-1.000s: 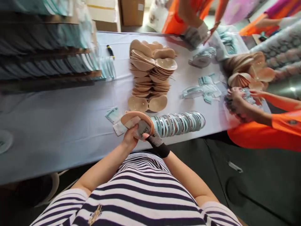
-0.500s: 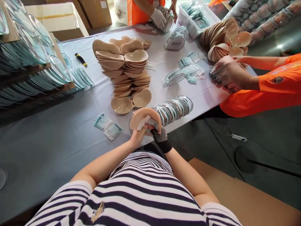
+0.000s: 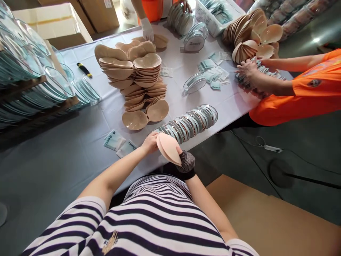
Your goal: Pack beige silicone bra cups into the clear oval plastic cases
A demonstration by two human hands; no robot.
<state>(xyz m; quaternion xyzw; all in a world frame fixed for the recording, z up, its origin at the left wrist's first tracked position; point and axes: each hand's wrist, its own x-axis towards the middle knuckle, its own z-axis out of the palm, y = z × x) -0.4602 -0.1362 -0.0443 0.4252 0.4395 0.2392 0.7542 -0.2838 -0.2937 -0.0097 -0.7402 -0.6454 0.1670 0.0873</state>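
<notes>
The person's gloved right hand and bare left hand are both closed on a beige cup, held at the near edge of the desk, above the edge. The right grips its lower rim; the left pinches its upper end. The cup looks light, soft and pliable, likely to fold if squeezed at the middle, so the rim is judged the sound place to hold it. Its surface appears smooth; the knit glove should help against slipping.

Just left of the cup lie two sachets. Just beyond it runs a row of clear cases, on edge and packed close. Farther beyond stands a stack of cups. Beyond and right of the cup, a co-worker's hand rests on other stock.
</notes>
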